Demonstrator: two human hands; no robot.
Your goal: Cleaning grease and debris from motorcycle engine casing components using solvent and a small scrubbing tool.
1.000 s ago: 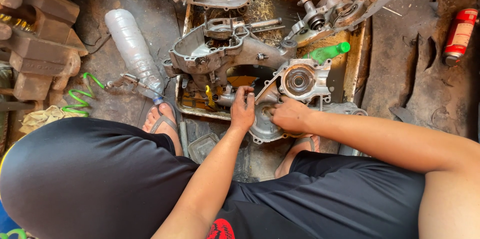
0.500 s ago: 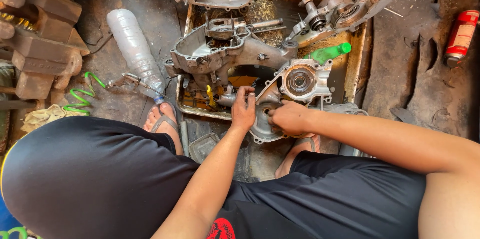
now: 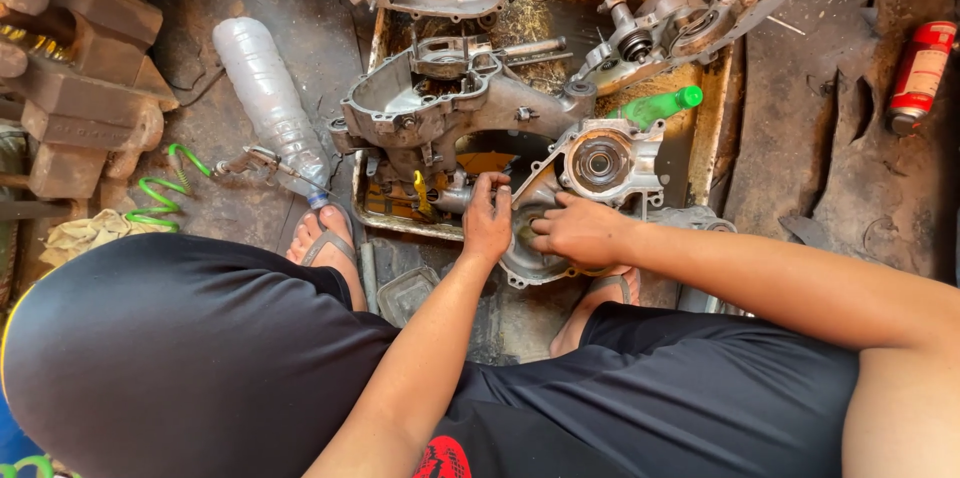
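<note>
Since a moment ago, both hands have barely shifted on the grey engine casing [image 3: 560,228] at frame centre, in the metal tray [image 3: 715,128]. The left hand [image 3: 487,223] curls around its edge; the right hand [image 3: 580,231] presses flat, fingers together.

The engine casing [image 3: 590,173] under the hands is cast metal, dull grey and grimy, smoother round its bore. The tray [image 3: 722,108] carrying it is rusty, oil-stained sheet metal. Along its right edge a green bottle [image 3: 655,106] is glossy plastic. The clear bottle [image 3: 268,98] on the floor is crinkled plastic. The shorts [image 3: 200,358] are matt black cloth.
</note>
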